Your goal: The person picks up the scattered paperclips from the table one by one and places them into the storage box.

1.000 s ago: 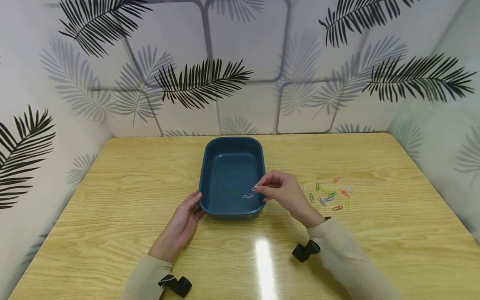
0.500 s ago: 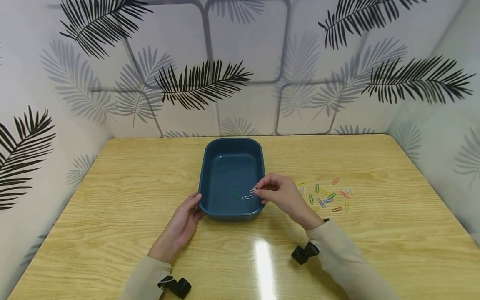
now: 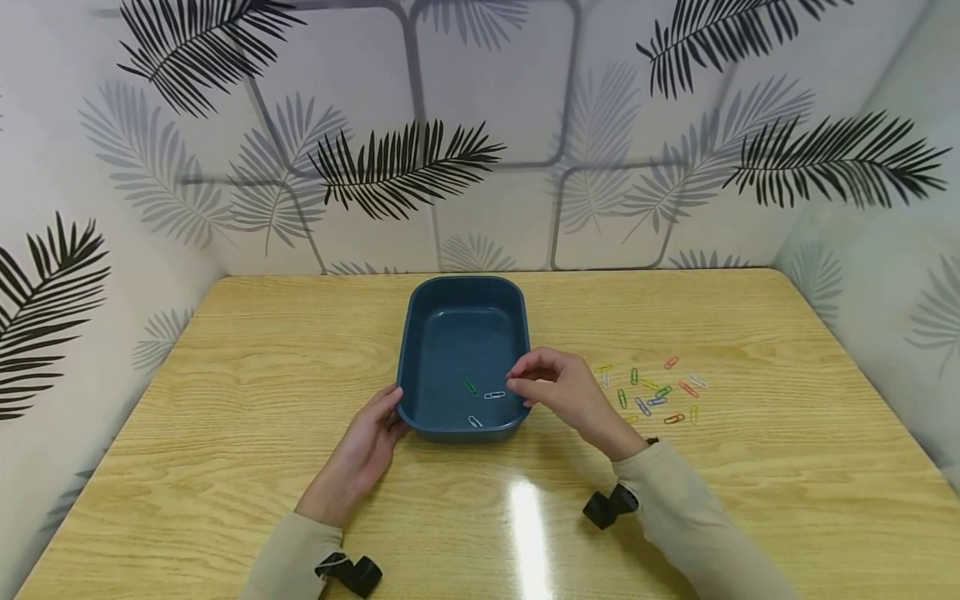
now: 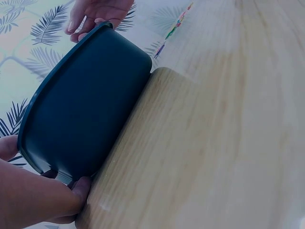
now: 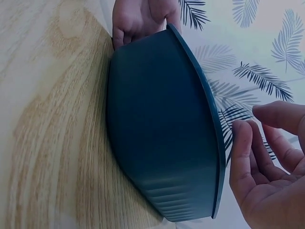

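Observation:
A dark blue rectangular tub stands on the table. My left hand grips its near left corner; in the left wrist view, the thumb of that hand is at the rim and its fingers are low on the wall. Over the tub's right rim hovers my right hand. Nothing shows between its fingers, and the right wrist view has a gap between thumb and forefinger of this hand. Inside the tub lie a green paper clip, a white paper clip and another white paper clip near the front wall.
Several loose paper clips in mixed colours are scattered on the wooden table right of the tub. A leaf-patterned wall covering rises behind the table's back edge and at both sides.
A white paper clip has left the right hand's fingertips and now lies near the tub's front wall. The right hand dipped slightly, then stayed still. The left hand keeps its hold.

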`<state>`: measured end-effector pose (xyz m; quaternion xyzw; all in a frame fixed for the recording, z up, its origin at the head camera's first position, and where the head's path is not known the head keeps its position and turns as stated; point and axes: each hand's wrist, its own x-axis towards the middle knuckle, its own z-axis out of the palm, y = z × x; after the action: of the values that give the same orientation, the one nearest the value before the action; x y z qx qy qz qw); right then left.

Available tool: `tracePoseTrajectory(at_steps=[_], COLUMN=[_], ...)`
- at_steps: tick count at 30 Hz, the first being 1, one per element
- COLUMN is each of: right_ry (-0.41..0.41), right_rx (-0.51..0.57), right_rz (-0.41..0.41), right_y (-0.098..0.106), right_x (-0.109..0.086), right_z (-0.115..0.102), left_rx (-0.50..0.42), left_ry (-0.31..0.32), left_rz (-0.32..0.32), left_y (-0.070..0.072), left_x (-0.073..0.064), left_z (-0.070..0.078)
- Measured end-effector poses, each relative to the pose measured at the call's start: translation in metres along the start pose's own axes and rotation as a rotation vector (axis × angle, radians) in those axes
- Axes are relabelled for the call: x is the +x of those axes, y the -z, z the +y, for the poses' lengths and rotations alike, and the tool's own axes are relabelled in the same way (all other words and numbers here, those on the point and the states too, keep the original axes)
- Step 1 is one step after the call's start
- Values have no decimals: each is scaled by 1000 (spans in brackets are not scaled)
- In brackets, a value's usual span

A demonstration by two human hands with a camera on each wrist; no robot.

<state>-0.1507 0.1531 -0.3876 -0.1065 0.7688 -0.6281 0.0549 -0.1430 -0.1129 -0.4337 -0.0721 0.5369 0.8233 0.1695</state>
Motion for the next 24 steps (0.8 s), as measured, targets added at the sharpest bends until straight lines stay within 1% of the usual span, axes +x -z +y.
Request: tracePoseTrajectory(at_steps=[7, 16, 24], right_ry=[14, 24, 17], right_rx=[-28, -37, -57], right_rz=[-11, -24, -8], right_y=[0, 0, 2], right_x=[0, 0, 0], right_z=[2, 2, 0], left_rx=[8, -15, -10], left_ry=[-2, 7, 1], left_rz=[2, 2, -5], left_y=[0, -1, -1], left_x=[-2, -2, -1], left_z=[0, 2, 2])
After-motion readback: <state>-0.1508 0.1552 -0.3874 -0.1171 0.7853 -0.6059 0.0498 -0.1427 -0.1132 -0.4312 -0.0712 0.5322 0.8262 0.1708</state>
